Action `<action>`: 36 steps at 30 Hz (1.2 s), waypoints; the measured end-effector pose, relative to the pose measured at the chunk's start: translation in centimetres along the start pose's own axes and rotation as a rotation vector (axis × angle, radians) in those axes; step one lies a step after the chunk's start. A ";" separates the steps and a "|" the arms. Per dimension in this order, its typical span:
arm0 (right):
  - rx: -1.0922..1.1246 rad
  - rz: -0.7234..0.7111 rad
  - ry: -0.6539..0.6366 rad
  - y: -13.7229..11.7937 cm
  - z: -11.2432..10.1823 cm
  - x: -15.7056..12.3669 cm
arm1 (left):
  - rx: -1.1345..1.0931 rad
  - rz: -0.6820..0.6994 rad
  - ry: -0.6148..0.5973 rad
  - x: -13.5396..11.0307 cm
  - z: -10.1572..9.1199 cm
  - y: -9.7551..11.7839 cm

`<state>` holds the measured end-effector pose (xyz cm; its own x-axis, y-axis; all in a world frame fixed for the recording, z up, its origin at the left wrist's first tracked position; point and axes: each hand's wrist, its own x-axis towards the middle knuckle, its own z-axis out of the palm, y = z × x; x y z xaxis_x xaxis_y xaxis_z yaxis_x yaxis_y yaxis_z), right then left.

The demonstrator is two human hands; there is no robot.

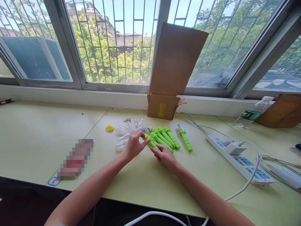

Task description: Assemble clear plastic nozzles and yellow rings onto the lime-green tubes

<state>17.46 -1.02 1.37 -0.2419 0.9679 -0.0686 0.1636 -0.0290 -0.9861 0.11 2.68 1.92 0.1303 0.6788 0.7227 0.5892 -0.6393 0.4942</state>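
My right hand (166,157) is closed around the lower part of a green plastic tube-shaped handle (152,144), which tilts up toward the left. At its upper end sits a yellow ring (146,137), and the thumb and index finger of my left hand (135,144) pinch there. Just right of my hands lie several more green handles (163,136) with ribbed ends, side by side. One separate green handle (185,140) has a clear cap (180,127) on its end. Behind and left of my left hand are several loose clear plastic caps (120,129), partly hidden by it.
Yellow rings (109,128) lie left of the caps. An open cardboard box (162,106) stands against the windowsill. To the right are a white power strip (240,160) with cables, a plastic bottle (252,113) and another cardboard box (281,110). A blurred-out item (76,160) lies left.
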 end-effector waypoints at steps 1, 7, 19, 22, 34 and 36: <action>-0.003 0.000 0.001 0.0 0.0 0.0 | 0.000 0.001 0.000 0.0 0.0 0.0; -0.028 0.018 0.012 0.1 0.0 0.0 | 0.001 0.005 0.002 0.0 0.0 -0.1; -0.024 0.032 -0.001 0.1 -0.1 0.1 | -0.005 -0.016 -0.015 -0.1 0.0 0.0; -0.022 0.028 -0.002 0.0 -0.1 0.0 | -0.010 -0.018 -0.020 -0.1 0.0 0.0; -0.037 0.019 0.016 0.1 -0.1 0.1 | -0.012 -0.011 -0.022 -0.2 0.0 -0.1; -0.030 0.013 0.010 0.2 -0.1 0.1 | -0.012 -0.013 -0.023 -0.2 0.0 -0.1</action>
<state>17.55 -0.89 1.20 -0.2299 0.9700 -0.0794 0.1951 -0.0340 -0.9802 0.01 2.61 1.76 0.1415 0.6950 0.7050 0.5809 -0.6349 0.5093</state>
